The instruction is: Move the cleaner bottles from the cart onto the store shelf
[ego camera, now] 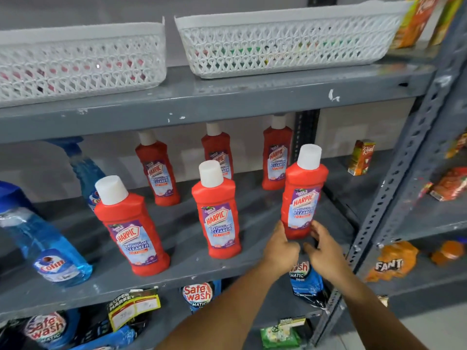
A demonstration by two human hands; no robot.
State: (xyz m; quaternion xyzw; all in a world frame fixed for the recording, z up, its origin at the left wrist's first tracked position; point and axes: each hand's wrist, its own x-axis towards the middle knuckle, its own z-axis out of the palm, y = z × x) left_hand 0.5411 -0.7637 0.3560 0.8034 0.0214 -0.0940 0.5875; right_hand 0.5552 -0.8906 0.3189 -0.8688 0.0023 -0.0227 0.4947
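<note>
Red bottles (302, 195) with white caps and purple-and-pale-blue labels stand on a grey shelf (177, 271); blue spray bottles (48, 243) at left; white lattice-patterned baskets (285, 44) above; an orange pouch (390, 261) at right; blue-and-black pouches (199, 296) below

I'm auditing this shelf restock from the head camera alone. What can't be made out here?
- Cart: outside the head view.
- White baskets: contents blurred behind lattice.
- Back-row red bottles: caps partly hidden by upper shelf.
- Hands: grip on front-right bottle unclear.
</note>
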